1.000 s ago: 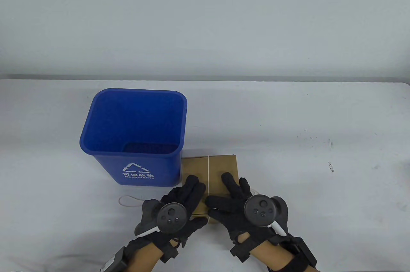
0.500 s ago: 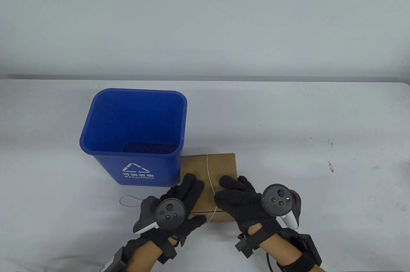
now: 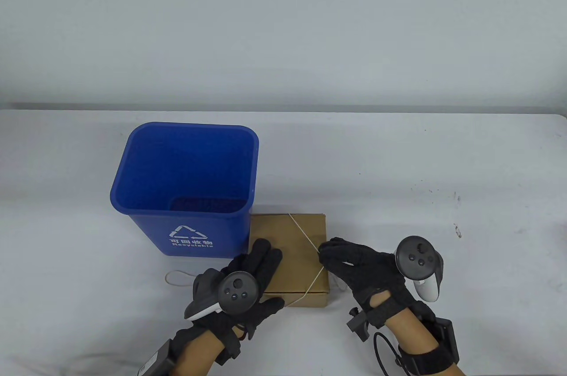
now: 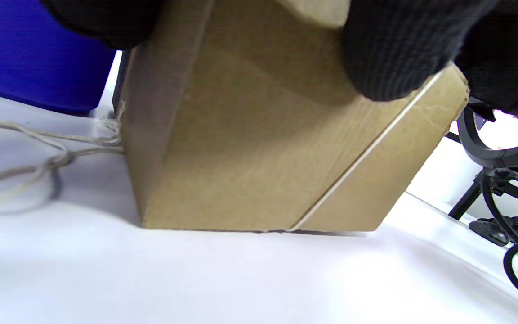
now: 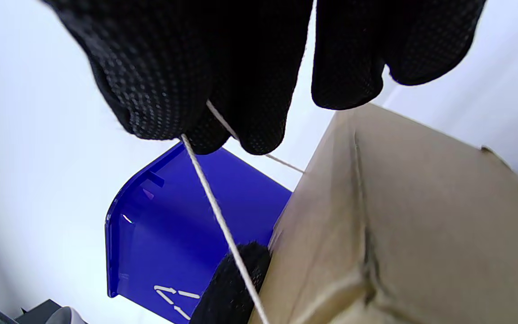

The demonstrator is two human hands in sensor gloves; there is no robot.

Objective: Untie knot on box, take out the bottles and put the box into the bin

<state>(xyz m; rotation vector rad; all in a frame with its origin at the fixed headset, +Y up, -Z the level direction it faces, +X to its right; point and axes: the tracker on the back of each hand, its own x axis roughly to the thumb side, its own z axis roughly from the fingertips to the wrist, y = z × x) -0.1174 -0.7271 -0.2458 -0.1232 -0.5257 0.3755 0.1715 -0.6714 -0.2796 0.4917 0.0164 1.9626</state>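
While the blue recycling bin [image 3: 186,185] stands at left, touching the cardboard box [image 3: 288,238] on the white surface [image 3: 398,163], the left hand [image 3: 248,281] presses flat, fingers straight, on the lid. Its grip pinching the string [image 3: 305,238], the right hand [image 3: 354,263] should draw it sideways off the box's right edge, steadily, the left bearing down against sliding.

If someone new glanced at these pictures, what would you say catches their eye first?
Probably the blue recycling bin, standing left of centre on the white table. Next, the brown cardboard box right beside it, where the right hand pinches the white string and draws it taut across the lid while the left hand rests flat on top.
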